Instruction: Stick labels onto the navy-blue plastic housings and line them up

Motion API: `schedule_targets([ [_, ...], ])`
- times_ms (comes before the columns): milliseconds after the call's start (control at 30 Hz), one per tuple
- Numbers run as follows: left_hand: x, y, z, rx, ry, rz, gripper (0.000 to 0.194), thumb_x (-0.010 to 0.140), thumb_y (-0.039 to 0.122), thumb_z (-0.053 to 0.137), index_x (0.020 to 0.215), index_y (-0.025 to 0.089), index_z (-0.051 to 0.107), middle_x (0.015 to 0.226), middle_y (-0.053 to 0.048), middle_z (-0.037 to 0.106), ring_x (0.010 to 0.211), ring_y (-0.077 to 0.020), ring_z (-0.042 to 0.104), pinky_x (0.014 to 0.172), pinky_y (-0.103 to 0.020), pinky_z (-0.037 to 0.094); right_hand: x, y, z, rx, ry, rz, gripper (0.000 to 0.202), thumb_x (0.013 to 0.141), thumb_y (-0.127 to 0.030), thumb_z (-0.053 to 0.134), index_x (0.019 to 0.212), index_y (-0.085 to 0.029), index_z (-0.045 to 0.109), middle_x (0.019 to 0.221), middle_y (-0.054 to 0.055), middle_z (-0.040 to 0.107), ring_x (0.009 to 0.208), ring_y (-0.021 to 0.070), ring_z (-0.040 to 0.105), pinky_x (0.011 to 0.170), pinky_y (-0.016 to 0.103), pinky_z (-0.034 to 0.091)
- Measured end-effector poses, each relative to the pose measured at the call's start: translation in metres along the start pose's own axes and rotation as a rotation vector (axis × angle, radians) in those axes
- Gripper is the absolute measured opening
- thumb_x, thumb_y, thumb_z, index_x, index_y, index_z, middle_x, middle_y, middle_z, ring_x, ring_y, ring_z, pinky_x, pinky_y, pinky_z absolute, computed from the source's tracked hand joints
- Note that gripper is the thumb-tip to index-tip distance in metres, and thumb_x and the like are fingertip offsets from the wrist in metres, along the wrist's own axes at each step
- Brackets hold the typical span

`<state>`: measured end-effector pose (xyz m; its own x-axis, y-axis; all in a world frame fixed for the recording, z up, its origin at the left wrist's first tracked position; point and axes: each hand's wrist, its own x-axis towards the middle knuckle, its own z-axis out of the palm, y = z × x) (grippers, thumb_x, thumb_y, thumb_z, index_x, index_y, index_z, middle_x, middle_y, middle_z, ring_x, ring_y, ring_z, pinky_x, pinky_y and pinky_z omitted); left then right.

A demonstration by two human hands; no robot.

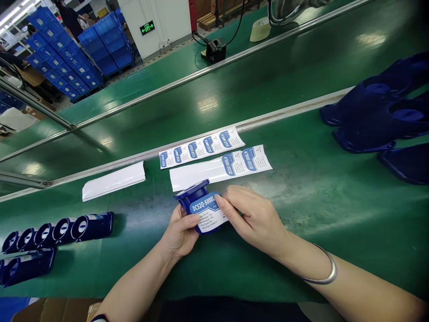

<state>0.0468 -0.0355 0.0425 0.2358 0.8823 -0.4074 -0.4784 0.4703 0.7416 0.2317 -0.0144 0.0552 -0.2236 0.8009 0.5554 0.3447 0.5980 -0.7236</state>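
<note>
A dark blue plastic housing (191, 193) is gripped in my left hand (182, 230), its flanged end tilted up to the left. Across its side lies a blue and white label (209, 214) reading "DC52Q-5000L". My left thumb presses on the label's left part. The thumb and fingers of my right hand (250, 214) are closed at the label's upper right edge. Behind the housing lies a label sheet (197, 172) with two labels at its right end. Farther back is a fuller label sheet (203, 147).
White backing strips (114, 181) lie on the green table (140, 259) at the left. Several labelled blue housings (95, 227) stand at the left edge, and more blue housings (368, 112) at the right. A metal rail (181, 82) runs behind. Blue crates (63, 49) are stacked beyond.
</note>
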Motion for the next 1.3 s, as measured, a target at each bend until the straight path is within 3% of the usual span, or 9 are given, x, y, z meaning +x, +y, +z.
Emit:
schedule_targets([
  [200, -0.003, 0.001, 0.0, -0.047, 0.01, 0.004, 0.061, 0.055, 0.031, 0.095, 0.109, 0.018, 0.072, 0.095, -0.004, 0.078, 0.089, -0.0203, 0.072, 0.086, -0.031, 0.055, -0.003, -0.002, 0.004, 0.035, -0.014, -0.001, 0.036, 0.104, -0.016, 0.051, 0.073, -0.024, 0.034, 0.064, -0.003, 0.039, 0.058, 0.0142, 0.041, 0.058, 0.032, 0.033],
  [400, -0.004, 0.001, 0.002, -0.006, -0.014, 0.009, 0.073, 0.052, 0.035, 0.095, 0.118, 0.017, 0.069, 0.098, -0.007, 0.078, 0.1, -0.0265, 0.072, 0.092, -0.036, 0.055, -0.009, -0.005, 0.011, 0.145, -0.021, 0.096, 0.038, 0.106, -0.022, 0.046, 0.071, -0.025, 0.033, 0.064, -0.003, 0.037, 0.056, 0.0147, 0.04, 0.056, 0.033, 0.033],
  [667, 0.001, 0.001, -0.002, 0.021, -0.109, 0.02, 0.091, 0.061, 0.053, 0.088, 0.139, 0.02, 0.056, 0.118, -0.014, 0.073, 0.12, -0.0363, 0.065, 0.102, -0.047, 0.05, -0.02, 0.009, 0.032, 0.427, 0.035, 0.486, 0.024, 0.103, -0.049, 0.051, 0.096, -0.027, 0.044, 0.084, 0.0, 0.051, 0.071, 0.0186, 0.052, 0.065, 0.036, 0.045],
  [867, 0.003, 0.008, 0.002, -0.172, -0.226, -0.118, 0.064, 0.084, 0.06, 0.066, 0.129, 0.014, 0.064, 0.117, -0.015, 0.068, 0.093, -0.0215, 0.066, 0.074, -0.03, 0.054, -0.013, 0.018, 0.027, 0.432, 0.278, 0.445, 0.026, 0.104, -0.051, 0.048, 0.115, -0.027, 0.051, 0.109, 0.006, 0.056, 0.101, 0.0226, 0.057, 0.091, 0.042, 0.047],
  [967, 0.003, 0.006, 0.005, -0.212, -0.283, -0.232, 0.063, 0.088, 0.062, 0.058, 0.122, 0.01, 0.068, 0.11, -0.017, 0.067, 0.081, -0.0178, 0.063, 0.062, -0.025, 0.051, -0.009, 0.016, 0.017, 0.492, 0.19, 0.422, 0.034, 0.102, -0.053, 0.052, 0.125, -0.029, 0.053, 0.128, 0.008, 0.058, 0.117, 0.0249, 0.056, 0.096, 0.042, 0.048],
  [1067, 0.005, 0.0, 0.005, -0.223, -0.343, -0.351, 0.065, 0.087, 0.065, 0.057, 0.117, 0.009, 0.069, 0.106, -0.02, 0.067, 0.074, -0.0172, 0.061, 0.054, -0.024, 0.046, -0.008, 0.014, 0.012, 0.664, -0.033, 0.487, 0.045, 0.101, -0.059, 0.05, 0.137, -0.032, 0.05, 0.137, 0.009, 0.06, 0.119, 0.0268, 0.06, 0.071, 0.033, 0.054],
  [1133, 0.006, -0.002, 0.003, -0.227, -0.378, -0.403, 0.067, 0.086, 0.067, 0.055, 0.116, 0.009, 0.069, 0.106, -0.021, 0.067, 0.072, -0.0171, 0.06, 0.052, -0.024, 0.044, -0.009, 0.015, 0.012, 0.743, -0.153, 0.548, 0.051, 0.1, -0.063, 0.047, 0.139, -0.031, 0.052, 0.132, 0.009, 0.064, 0.109, 0.0266, 0.065, 0.051, 0.027, 0.048],
  [1200, 0.008, -0.004, 0.002, -0.214, -0.396, -0.414, 0.067, 0.087, 0.067, 0.054, 0.116, 0.009, 0.068, 0.106, -0.022, 0.068, 0.071, -0.0174, 0.061, 0.052, -0.025, 0.043, -0.01, 0.017, 0.013, 0.778, -0.185, 0.594, 0.052, 0.099, -0.066, 0.047, 0.136, -0.03, 0.056, 0.124, 0.009, 0.067, 0.087, 0.0223, 0.067, 0.042, 0.025, 0.042],
  [1300, 0.01, -0.003, -0.001, -0.129, -0.399, -0.364, 0.064, 0.089, 0.067, 0.054, 0.116, 0.01, 0.069, 0.103, -0.02, 0.071, 0.072, -0.0195, 0.064, 0.057, -0.027, 0.047, -0.013, 0.021, 0.015, 0.773, -0.131, 0.63, 0.05, 0.097, -0.066, 0.05, 0.133, -0.032, 0.056, 0.114, 0.006, 0.067, 0.062, 0.0151, 0.058, 0.039, 0.025, 0.037],
])
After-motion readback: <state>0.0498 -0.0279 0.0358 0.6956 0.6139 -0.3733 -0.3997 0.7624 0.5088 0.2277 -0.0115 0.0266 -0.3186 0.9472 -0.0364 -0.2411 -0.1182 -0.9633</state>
